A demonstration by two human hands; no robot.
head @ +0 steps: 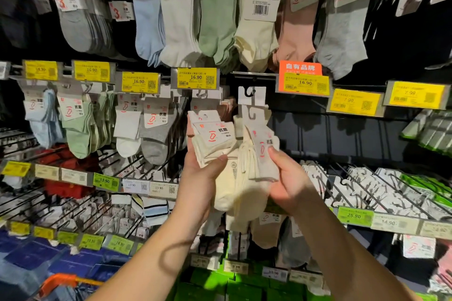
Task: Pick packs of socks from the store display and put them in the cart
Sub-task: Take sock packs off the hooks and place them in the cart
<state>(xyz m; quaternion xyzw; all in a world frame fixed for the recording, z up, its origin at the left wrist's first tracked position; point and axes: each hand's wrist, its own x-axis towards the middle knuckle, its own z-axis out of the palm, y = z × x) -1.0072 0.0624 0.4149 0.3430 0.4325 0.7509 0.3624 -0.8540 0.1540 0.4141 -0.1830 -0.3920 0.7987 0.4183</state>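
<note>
both hands loaded with cream sock packs at the display — risk of a drop before the cart.

left hand (pixel 204 178) is closed on a cream pack (pixel 215 140), thumb across its front; right hand (pixel 287 178) is closed on a second cream pack (pixel 259 151), whose card hanger (pixel 252 96) stands close to the display, though whether it is hooked there cannot be told. if it is, pulling downward could tear the card. the grips look to be pinches on the pack faces, so loose socks could slide free on the swing down. the orange cart handle (pixel 57 281) sits low left, well apart — a long, unsighted carry.
</note>
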